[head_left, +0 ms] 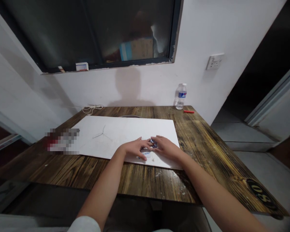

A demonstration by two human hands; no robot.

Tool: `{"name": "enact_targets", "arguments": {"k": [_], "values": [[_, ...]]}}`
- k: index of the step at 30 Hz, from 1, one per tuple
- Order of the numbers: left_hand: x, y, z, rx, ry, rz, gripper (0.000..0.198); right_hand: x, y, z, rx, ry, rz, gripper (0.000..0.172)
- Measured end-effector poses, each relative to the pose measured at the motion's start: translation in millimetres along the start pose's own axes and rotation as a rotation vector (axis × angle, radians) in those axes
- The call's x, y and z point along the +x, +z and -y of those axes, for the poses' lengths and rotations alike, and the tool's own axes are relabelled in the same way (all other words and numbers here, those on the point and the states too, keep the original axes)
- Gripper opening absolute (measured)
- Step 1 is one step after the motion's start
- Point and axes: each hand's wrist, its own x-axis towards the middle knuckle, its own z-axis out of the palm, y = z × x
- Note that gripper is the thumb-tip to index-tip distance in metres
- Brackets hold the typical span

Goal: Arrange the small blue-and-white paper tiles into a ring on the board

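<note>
The board (135,127) is lying flat on the table (203,141), probably providing a pale, even work surface. The left hand (138,149) is holding its fingers partly spread; the right hand (166,148) is holding its fingers curved inward, apparently keeping the blue pieces (155,143) together between them. Whether either hand is gripping one cannot be told. A blue-marked slip (147,154) is showing beneath the left fingers.

L forearm (105,186) is angled up & inward, R forearm (207,183) likewise from the opp. side. L hand (134,147) is held palm down, thumb (142,156) spread apart from fingers (147,144); R hand (166,148) is turned inward, w/ fingers bent & partly hidden. Hands are held v. close tog.
</note>
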Motion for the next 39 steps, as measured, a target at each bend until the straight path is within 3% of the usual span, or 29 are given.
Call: {"name": "enact_targets", "arguments": {"k": [3, 8, 13, 16, 20, 25, 30, 35, 39], "values": [[-2, -0.3, 1, 0.004, -0.007, 0.044, 0.064, -2, 1, 1, 0.007, -0.009, 0.055, 0.053], [0, 1.5, 4, 0.019, -0.059, -0.035, 0.05, 1, -3, -1, 0.003, -0.059, 0.068, 0.038], [1, 2.0, 4, 0.235, -0.198, -0.248, 0.033, 3, -8, -5, -0.025, -0.026, 0.046, 0.026], [2, 2.1, 6, 0.336, -0.35, -0.405, 0.029, 2, -10, -6, 0.008, -0.095, 0.05, 0.02], [5, 5.4, 12, 0.331, -0.439, -0.49, 0.03, 0, -13, -2, 0.089, -0.141, 0.096, 0.022], [9, 12.8, 14, 0.279, -0.337, -0.401, 0.045, -3, -10, 6, 0.095, -0.17, 0.204, 0.034], [8, 14.7, 7, 0.258, -0.325, -0.209, 0.065, 0, -11, 9, 0.107, -0.219, 0.111, 0.029], [8, 12.5, 4, 0.244, -0.242, -0.107, 0.062, 2, -12, 4, 0.131, 0.032, -0.092, 0.035], [9, 10.8, 2, 0.217, -0.13, -0.023, 0.05, -1, -5, -1, 0.105, 0.032, -0.029, 0.049]]}}
